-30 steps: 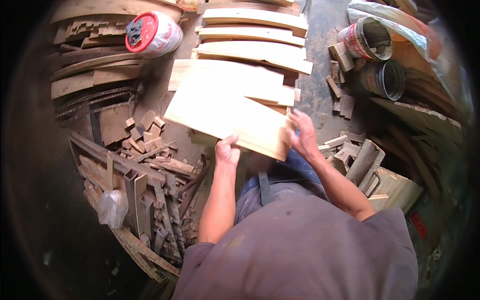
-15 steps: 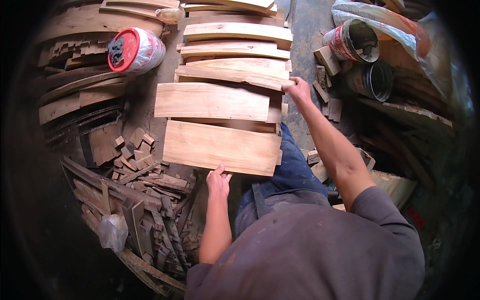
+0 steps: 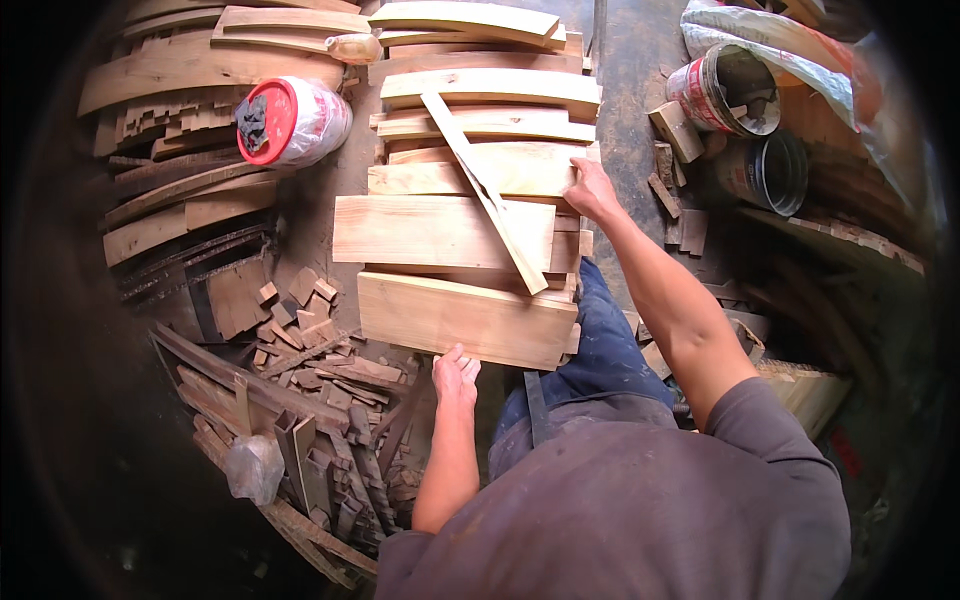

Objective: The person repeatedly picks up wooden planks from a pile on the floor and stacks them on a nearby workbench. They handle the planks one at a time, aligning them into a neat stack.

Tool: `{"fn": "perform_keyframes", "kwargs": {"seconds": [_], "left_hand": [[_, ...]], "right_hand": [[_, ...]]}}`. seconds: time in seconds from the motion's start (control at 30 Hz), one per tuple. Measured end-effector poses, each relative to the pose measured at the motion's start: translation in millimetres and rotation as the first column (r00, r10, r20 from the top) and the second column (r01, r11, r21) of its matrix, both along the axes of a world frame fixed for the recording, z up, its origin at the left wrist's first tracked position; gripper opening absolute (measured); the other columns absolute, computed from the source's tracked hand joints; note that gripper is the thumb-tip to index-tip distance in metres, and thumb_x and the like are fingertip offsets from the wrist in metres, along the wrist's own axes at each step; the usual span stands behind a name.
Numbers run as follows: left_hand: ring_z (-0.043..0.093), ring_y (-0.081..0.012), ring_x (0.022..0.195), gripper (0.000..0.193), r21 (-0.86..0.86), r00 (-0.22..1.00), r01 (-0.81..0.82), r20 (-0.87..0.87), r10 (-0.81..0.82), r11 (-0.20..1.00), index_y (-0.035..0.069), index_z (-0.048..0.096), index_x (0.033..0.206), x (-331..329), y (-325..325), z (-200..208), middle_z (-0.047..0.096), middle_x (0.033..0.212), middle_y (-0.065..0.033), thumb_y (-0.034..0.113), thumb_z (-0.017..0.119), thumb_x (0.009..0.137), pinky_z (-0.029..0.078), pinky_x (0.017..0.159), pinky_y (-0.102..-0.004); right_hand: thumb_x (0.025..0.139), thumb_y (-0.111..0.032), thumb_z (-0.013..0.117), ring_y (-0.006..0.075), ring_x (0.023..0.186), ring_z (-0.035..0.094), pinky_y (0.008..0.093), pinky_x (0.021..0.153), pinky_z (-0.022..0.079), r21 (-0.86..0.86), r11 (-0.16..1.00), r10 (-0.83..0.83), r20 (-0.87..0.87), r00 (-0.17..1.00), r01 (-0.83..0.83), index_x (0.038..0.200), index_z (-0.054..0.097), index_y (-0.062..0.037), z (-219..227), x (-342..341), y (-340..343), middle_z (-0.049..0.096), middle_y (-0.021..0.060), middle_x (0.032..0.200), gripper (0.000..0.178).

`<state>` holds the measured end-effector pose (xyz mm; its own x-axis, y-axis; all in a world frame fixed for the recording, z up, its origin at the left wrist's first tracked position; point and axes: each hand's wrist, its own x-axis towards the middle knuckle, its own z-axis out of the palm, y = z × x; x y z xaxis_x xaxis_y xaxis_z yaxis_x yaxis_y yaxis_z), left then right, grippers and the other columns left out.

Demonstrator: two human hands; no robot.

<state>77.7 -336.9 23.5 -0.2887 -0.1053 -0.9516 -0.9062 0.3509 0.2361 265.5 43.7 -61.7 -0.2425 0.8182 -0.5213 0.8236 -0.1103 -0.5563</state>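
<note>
My right hand [image 3: 593, 189] is closed on the right end of a pale wooden board [image 3: 420, 179], in the middle of a row of boards lying crosswise. A narrow wooden strip [image 3: 462, 148] rests slantwise over the row, its near end lying on the closer boards. Closest to me is a wide, flat board [image 3: 465, 315]. My left hand [image 3: 456, 377] has its fingers at this board's front edge; its underside grip is hidden. Between these two lies another wide board [image 3: 440, 232].
A red-lidded bucket [image 3: 300, 122] stands left of the row, beside stacked curved boards [image 3: 150, 235]. Wood offcuts [image 3: 310, 320] are heaped at the left. Two open buckets, one white and red [image 3: 697, 95], one dark [image 3: 742, 170], sit at the right near a plastic sack [image 3: 790, 65].
The narrow strip, held crosswise in my right hand before, now lies slantwise over the boards. My right hand has let it go and taken a board's end. My left hand stays at the near board.
</note>
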Motion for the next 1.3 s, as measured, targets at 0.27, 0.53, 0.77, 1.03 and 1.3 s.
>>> {"fn": "perform_keyframes", "kwargs": {"seconds": [0.27,0.53,0.77,1.03,1.3], "left_hand": [[0.034,-0.0433,0.142,0.063,0.017,0.998,-0.055,-0.041,0.056,0.998,-0.004,0.039,0.145,9.4,25.1,0.8,0.031,0.153,-0.0309,0.018,0.063,0.091,0.030,0.116,-0.0548],[0.027,-0.0418,0.146,0.073,-0.118,0.973,-0.223,-0.093,0.213,0.968,0.000,0.030,0.153,13.6,47.8,26.0,0.014,0.161,-0.0305,0.026,0.059,0.091,0.029,0.118,-0.0506],[0.025,-0.0455,0.147,0.083,-0.064,0.933,-0.339,-0.149,0.327,0.939,0.003,0.013,0.156,16.8,52.4,44.4,0.017,0.158,-0.0323,0.026,0.060,0.091,0.031,0.117,-0.0552],[0.024,-0.0427,0.148,0.071,-0.015,0.939,-0.311,-0.156,0.305,0.950,0.000,0.031,0.151,19.1,50.9,41.8,0.023,0.156,-0.0327,0.031,0.057,0.093,0.028,0.119,-0.0526],[0.024,-0.0426,0.148,0.070,0.026,0.945,-0.293,-0.141,0.294,0.956,-0.005,0.028,0.151,20.4,49.7,38.7,0.027,0.154,-0.0314,0.025,0.057,0.094,0.024,0.121,-0.0541]], "right_hand": [[0.065,-0.015,0.080,0.0278,0.108,0.060,0.0364,0.094,0.050,-0.132,0.991,-0.037,-0.101,0.994,0.023,0.114,0.063,0.0001,24.0,14.1,10.0,0.057,0.0209,0.121,0.054],[0.068,-0.003,0.076,0.0341,0.097,0.056,0.0416,0.086,0.050,0.034,0.998,0.065,-0.305,0.950,-0.057,0.104,0.053,-0.0034,118.9,9.2,-80.6,0.048,0.0167,0.105,0.042],[0.075,-0.006,0.070,0.0406,0.090,0.059,0.0472,0.074,0.053,0.088,0.934,0.357,-0.257,0.898,-0.346,0.106,0.053,-0.0080,134.3,3.5,-85.8,0.049,0.0188,0.102,0.036],[0.083,-0.034,0.073,0.0272,0.100,0.064,0.0376,0.090,0.051,-0.393,0.914,-0.215,-0.263,0.940,0.099,0.120,0.063,0.0043,77.2,-19.9,-67.6,0.065,0.0213,0.114,0.055],[0.076,-0.016,0.075,0.0368,0.122,0.058,0.0436,0.099,0.046,-0.445,0.711,-0.628,-0.053,0.777,0.544,0.122,0.063,0.0061,-17.5,0.7,14.6,0.063,0.0239,0.128,0.052]]}}
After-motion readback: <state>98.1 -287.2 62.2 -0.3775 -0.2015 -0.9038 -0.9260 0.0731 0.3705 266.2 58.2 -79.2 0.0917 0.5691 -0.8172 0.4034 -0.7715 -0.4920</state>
